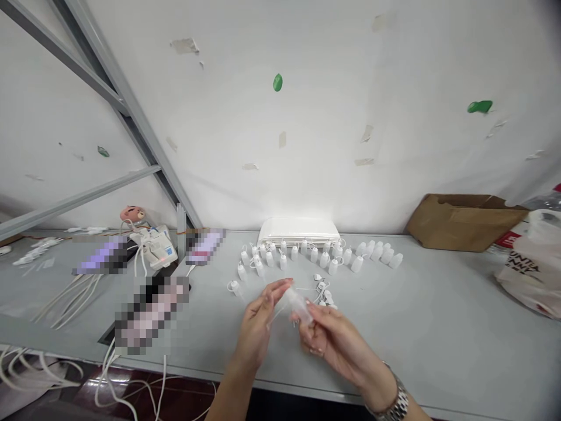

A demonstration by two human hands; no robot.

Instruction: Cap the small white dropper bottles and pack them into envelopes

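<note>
While R hand (326, 336) holds btl (300, 306), L hand (262, 307) @ its top.

A scuffed off-white wall (315, 187) with torn pale tape scraps (184, 46) and small green patches (277, 82) rose behind the flat grey worktop (438, 345). Grey metal framing (131, 120) crossed the wall on the left, one post meeting the worktop's back edge. Below the worktop's front left corner, a dark reddish, glossy floor (94, 389) showed, with light reflected on it. Pale, even light fell across the wall and worktop.
</note>
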